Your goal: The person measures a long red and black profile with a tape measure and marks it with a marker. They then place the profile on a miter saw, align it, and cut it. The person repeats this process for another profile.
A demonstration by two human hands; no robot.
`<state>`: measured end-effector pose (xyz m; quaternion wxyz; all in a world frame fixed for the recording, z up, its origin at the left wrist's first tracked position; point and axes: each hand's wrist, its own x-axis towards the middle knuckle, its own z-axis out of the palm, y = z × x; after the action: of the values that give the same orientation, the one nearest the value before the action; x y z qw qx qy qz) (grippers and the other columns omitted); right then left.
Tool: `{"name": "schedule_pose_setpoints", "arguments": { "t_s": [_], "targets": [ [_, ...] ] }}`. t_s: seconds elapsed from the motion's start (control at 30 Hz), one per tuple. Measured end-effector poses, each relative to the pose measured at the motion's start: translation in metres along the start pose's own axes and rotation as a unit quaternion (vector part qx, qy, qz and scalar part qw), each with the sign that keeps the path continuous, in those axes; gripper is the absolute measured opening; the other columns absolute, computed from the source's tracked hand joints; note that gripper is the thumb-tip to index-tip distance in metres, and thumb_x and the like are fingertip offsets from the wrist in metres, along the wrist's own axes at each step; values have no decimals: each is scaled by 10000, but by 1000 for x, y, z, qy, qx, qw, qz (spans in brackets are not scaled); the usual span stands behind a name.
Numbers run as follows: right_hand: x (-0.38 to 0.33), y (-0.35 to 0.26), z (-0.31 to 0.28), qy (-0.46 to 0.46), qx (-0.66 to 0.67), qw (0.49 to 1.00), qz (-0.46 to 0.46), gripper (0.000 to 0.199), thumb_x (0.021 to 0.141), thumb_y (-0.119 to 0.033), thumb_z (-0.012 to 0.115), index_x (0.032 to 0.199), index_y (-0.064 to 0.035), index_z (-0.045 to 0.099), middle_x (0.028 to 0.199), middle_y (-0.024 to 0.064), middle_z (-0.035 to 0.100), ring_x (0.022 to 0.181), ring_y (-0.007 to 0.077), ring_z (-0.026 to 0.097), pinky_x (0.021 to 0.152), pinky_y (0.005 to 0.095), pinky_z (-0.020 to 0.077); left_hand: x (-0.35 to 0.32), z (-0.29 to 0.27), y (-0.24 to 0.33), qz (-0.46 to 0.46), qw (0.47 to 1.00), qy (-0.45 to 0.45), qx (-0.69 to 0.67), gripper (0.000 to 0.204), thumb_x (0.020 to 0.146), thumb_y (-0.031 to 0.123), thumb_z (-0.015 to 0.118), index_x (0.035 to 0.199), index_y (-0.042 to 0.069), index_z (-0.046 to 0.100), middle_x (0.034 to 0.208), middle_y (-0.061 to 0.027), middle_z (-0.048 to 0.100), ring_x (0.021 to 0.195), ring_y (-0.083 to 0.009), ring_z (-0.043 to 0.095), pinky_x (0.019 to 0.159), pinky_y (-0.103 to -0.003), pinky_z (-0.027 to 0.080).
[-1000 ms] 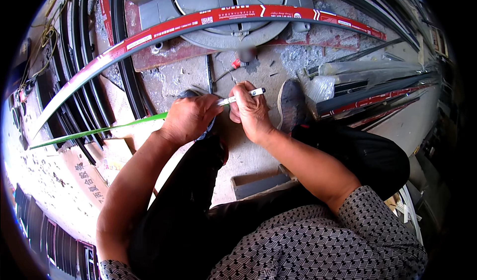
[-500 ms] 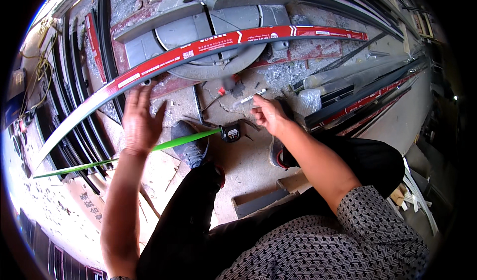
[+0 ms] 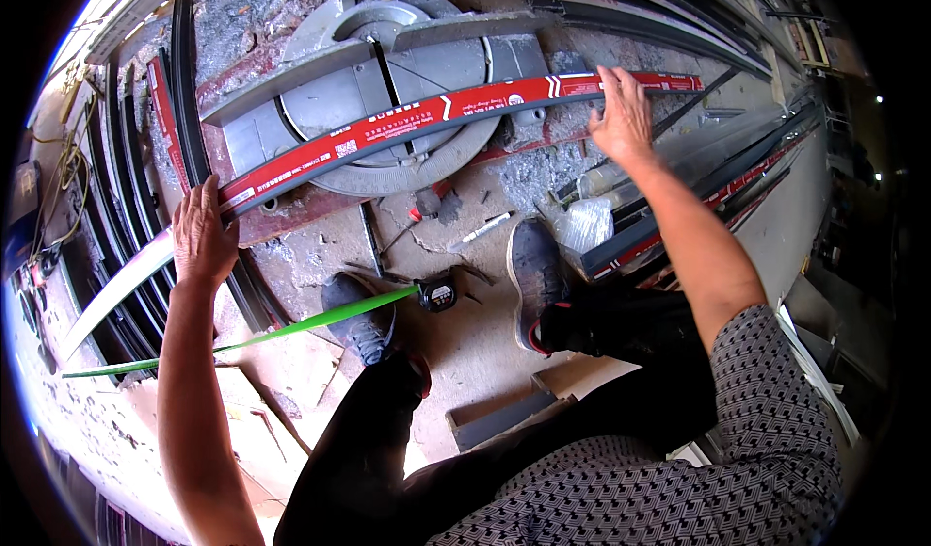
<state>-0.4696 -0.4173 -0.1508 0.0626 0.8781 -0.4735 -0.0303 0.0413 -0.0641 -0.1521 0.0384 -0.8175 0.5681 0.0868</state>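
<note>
Left grip (image 3: 204, 240) and right grip (image 3: 626, 124) moved to red strip (image 3: 388, 125), strip under both, each slightly spread, clasp unclear

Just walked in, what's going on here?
A seated person has both bare hands at a long red-faced grey strip: left hand toward its left, right hand near its right end. Grip firmness isn't clear. The strip lies across a round grey metal saw base. A black tape measure, green blade extended, and a white marker lie on the floor.
</note>
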Motion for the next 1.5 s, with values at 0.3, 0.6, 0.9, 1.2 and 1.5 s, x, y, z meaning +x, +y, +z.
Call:
{"name": "schedule_pose_setpoints", "arguments": {
  "t_s": [0.3,0.6,0.9,1.2,1.5],
  "targets": [
    [36,44,28,-56,-1,994,-98,632,803,-22,777,1378,-82,521,1374,150,583,1322,357,543,1156,464,415,3,24,-19,24,999,45,9,430,824,7,687,1239,38,579,1082,-157,620,1063,-375,610,954,-491,461],
    [50,55,40,-31,20,989,-143,592,757,23,799,1270,-82,523,1212,165,601,1207,381,572,1064,493,456,6,26,-33,39,997,64,22,435,817,21,730,1212,52,547,1064,-157,618,1051,-372,612,945,-496,453],
    [79,47,47,-6,9,992,-127,581,768,15,804,1265,-81,520,1206,173,608,1209,391,574,1058,496,459,37,25,-58,36,996,75,31,437,816,-63,701,1216,46,560,1082,-173,648,1065,-383,626,950,-494,470],
    [110,52,52,26,-1,990,-142,599,749,11,819,1273,-65,538,1222,175,609,1221,397,573,1054,500,470,58,29,-71,45,994,99,27,517,803,-74,713,1271,68,544,1102,-182,650,1085,-398,627,959,-505,471],
    [116,55,63,29,-9,989,-142,558,769,-3,806,1252,-58,533,1214,193,602,1208,414,566,1056,511,465,71,27,-79,37,996,82,27,515,811,-63,703,1275,77,526,1120,-201,641,1117,-423,615,966,-525,464]
  ]
}}
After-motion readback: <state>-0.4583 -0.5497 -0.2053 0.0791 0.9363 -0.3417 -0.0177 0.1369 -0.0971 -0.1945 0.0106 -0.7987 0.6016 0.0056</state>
